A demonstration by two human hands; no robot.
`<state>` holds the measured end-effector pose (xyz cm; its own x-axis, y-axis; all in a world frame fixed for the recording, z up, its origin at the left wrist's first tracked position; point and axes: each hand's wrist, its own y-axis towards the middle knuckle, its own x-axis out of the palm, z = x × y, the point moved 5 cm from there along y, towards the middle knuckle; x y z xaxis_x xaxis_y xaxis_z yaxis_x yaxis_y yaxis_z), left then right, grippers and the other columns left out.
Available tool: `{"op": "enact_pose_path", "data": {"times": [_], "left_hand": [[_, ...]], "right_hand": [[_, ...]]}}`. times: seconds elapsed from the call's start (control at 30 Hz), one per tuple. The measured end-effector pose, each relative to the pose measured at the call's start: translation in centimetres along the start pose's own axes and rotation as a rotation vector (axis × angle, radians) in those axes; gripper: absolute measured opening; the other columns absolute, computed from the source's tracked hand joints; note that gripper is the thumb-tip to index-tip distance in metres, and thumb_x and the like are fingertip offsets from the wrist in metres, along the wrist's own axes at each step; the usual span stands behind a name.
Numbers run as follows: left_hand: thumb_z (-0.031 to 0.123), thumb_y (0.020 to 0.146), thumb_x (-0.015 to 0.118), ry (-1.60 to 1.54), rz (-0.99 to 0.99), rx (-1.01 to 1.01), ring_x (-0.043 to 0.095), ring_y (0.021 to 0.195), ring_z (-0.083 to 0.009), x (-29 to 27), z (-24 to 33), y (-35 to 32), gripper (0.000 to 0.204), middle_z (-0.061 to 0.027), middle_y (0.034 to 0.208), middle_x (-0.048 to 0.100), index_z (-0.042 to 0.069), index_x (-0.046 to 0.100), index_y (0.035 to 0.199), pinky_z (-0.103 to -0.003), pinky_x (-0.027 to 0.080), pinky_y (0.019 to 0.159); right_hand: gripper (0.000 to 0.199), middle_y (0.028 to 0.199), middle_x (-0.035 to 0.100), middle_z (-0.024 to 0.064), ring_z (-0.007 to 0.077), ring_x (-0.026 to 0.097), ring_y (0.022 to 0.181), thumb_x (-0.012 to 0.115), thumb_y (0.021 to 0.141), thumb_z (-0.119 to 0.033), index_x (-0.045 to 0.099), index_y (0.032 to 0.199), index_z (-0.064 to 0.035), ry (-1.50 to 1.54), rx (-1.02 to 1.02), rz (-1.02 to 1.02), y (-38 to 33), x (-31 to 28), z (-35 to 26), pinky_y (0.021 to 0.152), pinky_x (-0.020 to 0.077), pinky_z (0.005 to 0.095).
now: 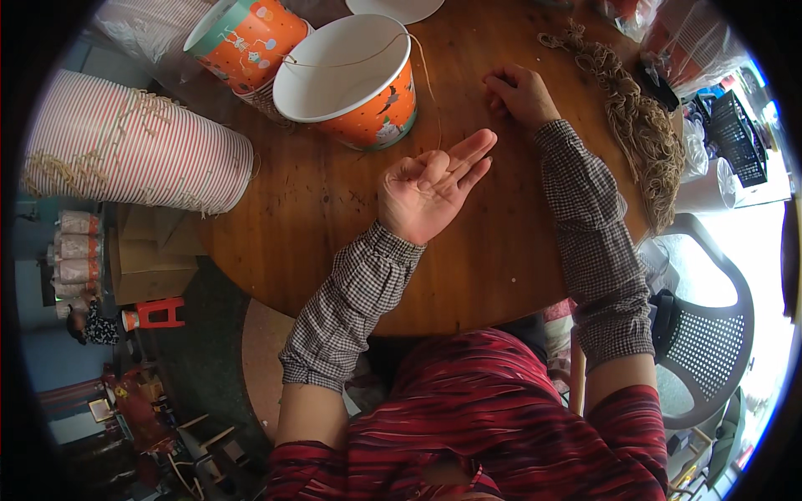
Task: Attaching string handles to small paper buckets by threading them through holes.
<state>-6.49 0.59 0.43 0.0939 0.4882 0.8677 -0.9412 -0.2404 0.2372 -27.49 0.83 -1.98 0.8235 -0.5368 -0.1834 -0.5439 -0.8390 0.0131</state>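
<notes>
An orange paper bucket [380,113] with a white inside and Halloween drawings stands tilted on the table. Thin twine [424,71] crosses its mouth, passes over the right rim and hangs down toward my left hand. My left hand [428,185], palm up, is just below the bucket; two fingers stretch out while the thumb lies folded over the palm. Whether the twine's end touches it is hidden behind the fingers. To the right, my right hand [522,96] is near the tabletop with its fingers curled inward; anything within them is hidden. Checked sleeve covers wrap both forearms.
A long stack of nested paper buckets [159,146] with twine bits lies at left. Another orange bucket [251,46] is behind it. A heap of cut twine [631,125] lies along the right edge of the round wooden table [468,267]. A grey plastic chair [710,342] stands at right.
</notes>
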Motion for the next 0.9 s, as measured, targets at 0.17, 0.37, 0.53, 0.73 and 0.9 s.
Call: {"op": "enact_pose_path", "data": {"times": [0.17,0.37,0.53,0.73,0.9], "left_hand": [[0.024,0.089,0.048,-0.014,0.006,0.020,0.014,0.144,-0.0294,-0.3,0.3,0.1,0.038,-0.0182,0.140,0.044,0.013,0.037,0.054,-0.038,0.011,0.118],[0.019,0.088,0.042,-0.099,0.080,0.069,0.029,0.138,-0.0305,-0.8,0.5,0.1,0.035,-0.0097,0.080,0.062,0.012,0.036,0.054,-0.042,0.014,0.118],[0.018,0.087,0.040,-0.102,0.118,0.072,0.042,0.130,-0.0297,-1.0,0.7,-0.1,0.034,-0.0001,0.050,0.038,0.012,0.036,0.054,-0.043,0.016,0.118],[0.016,0.085,0.040,-0.116,0.164,0.126,0.046,0.126,-0.0284,-1.9,1.3,0.0,0.031,-0.0008,0.050,0.038,0.011,0.036,0.054,-0.044,0.016,0.118],[0.013,0.079,0.036,-0.212,0.239,0.200,0.049,0.122,-0.0319,-2.9,2.4,-0.4,0.026,-0.0012,0.052,0.034,0.009,0.036,0.053,-0.044,0.023,0.116]], "right_hand": [[0.019,0.076,0.063,0.0035,0.0082,0.056,0.059,0.058,0.090,-0.015,0.062,0.100,0.0005,0.008,0.005,-0.003,-0.1,0.1,0.0,0.053,0.0480,0.0241],[0.020,0.076,0.063,0.0041,0.0084,0.056,0.059,0.058,0.090,-0.015,0.062,0.101,0.0012,-0.010,0.006,-0.004,-0.2,0.0,-0.3,0.053,0.0486,0.0242],[0.021,0.077,0.063,0.0044,0.0083,0.057,0.060,0.058,0.091,-0.016,0.061,0.103,0.0014,-0.020,0.026,-0.008,-0.3,0.0,-0.5,0.054,0.0492,0.0238],[0.021,0.078,0.063,0.0044,0.0077,0.057,0.060,0.057,0.091,-0.016,0.061,0.103,0.0013,-0.012,0.017,-0.008,-0.3,0.0,-0.4,0.053,0.0491,0.0237],[0.021,0.077,0.063,0.0043,0.0077,0.057,0.060,0.057,0.091,-0.015,0.061,0.103,0.0015,-0.013,0.017,-0.002,-0.3,0.0,-0.3,0.053,0.0492,0.0235]]}}
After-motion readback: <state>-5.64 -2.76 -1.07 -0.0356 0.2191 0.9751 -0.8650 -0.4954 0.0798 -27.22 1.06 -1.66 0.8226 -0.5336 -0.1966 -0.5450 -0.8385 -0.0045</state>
